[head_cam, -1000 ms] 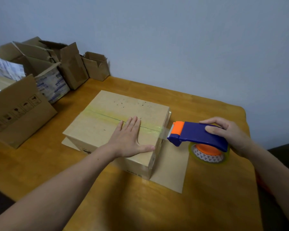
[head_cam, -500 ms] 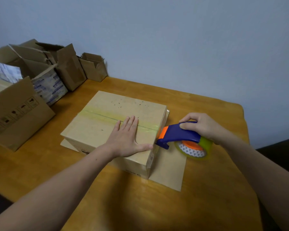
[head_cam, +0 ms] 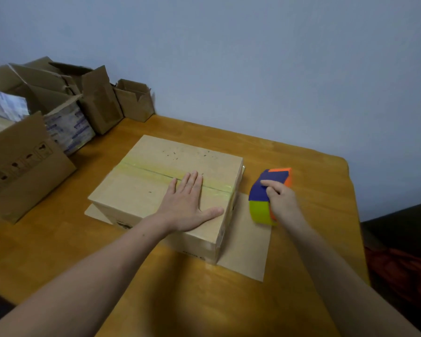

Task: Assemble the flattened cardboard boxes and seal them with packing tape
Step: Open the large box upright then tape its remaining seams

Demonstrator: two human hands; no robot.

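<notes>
Head view: left hand [head_cam: 187, 204] flat atop box [head_cam: 136, 190].

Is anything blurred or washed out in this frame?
Head view: the tape dispenser and the right hand gripping it are motion-smeared; the left hand, flat on the box, is crisp; a soft sheen lies on the table near the forearms, no harsh glare.

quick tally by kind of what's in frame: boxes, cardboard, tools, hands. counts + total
Taped box: 1
Open boxes: 4 told apart; the rear pile overlaps, so there may be more
Flat cardboard sheet under the taped box: 1
Tape dispenser: 1
Hands, left hand and right hand: 2
Total: 9
</notes>
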